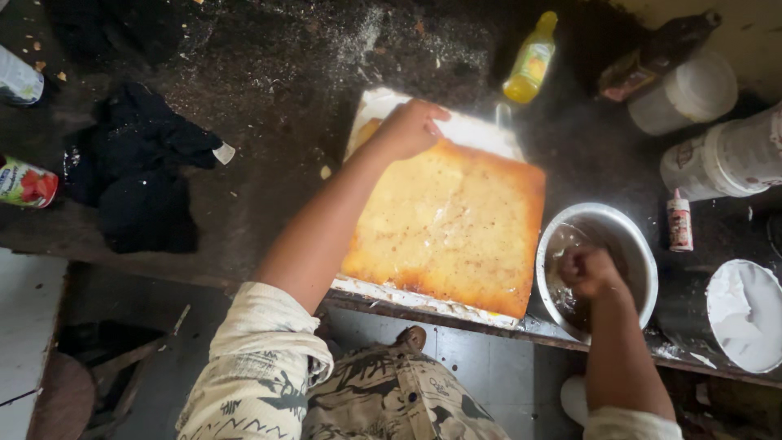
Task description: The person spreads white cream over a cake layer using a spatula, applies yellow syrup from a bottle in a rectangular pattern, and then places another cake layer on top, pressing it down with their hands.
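Observation:
A large square golden sponge cake (452, 228) lies on a white board (383, 106) at the edge of a dark worktop. My left hand (410, 128) rests on the cake's far left corner, fingers curled over its edge. My right hand (590, 271) is closed inside a round metal bowl (638, 244) holding clear liquid, just right of the cake. What the right hand holds in the bowl is hidden.
A yellow squeeze bottle (531, 61) stands behind the cake. White tubs (721, 155) and a lid (745, 314) sit at the right, with a small red-capped bottle (678, 220). A black cloth (138, 167) lies at the left. Flour dusts the worktop (277, 73).

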